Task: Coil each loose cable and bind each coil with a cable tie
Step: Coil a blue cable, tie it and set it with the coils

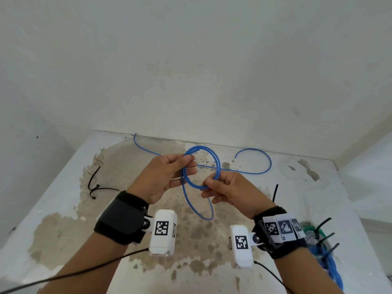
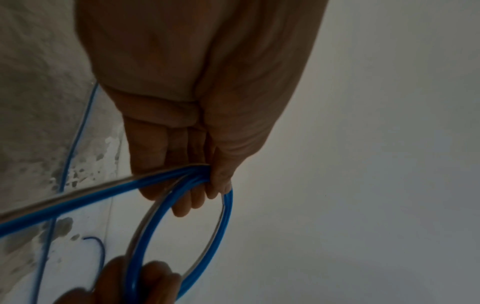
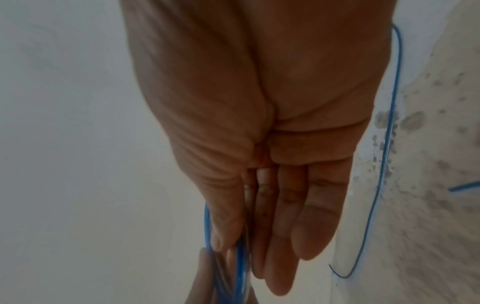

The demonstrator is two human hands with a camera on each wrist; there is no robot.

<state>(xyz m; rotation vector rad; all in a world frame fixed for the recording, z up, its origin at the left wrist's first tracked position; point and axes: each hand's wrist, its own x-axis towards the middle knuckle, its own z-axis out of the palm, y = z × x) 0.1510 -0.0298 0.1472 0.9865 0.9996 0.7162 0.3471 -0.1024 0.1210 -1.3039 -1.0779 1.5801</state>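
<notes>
A blue cable (image 1: pixel 218 164) is wound into a small coil held above the table. My left hand (image 1: pixel 189 165) pinches the coil's upper left side between thumb and fingers. My right hand (image 1: pixel 206 187) pinches its lower right side. Loose blue cable trails to the far left, to a curve at the right (image 1: pixel 267 164), and hangs in a loop (image 1: pixel 209 216) below the hands. In the left wrist view my left hand (image 2: pixel 207 185) grips the coil (image 2: pixel 226 216). In the right wrist view my right hand (image 3: pixel 228 246) pinches the strands (image 3: pixel 240 265) with thumb and forefinger, the other fingers straight.
Loose black cable ties (image 1: pixel 93 184) lie on the worn white table (image 1: pixel 322 198) at the left, and one more tie (image 1: pixel 275 193) lies by my right wrist. Bound coils with black ties, green-white (image 1: pixel 311 232) and blue (image 1: pixel 333 266), lie at the near right. A wall stands behind.
</notes>
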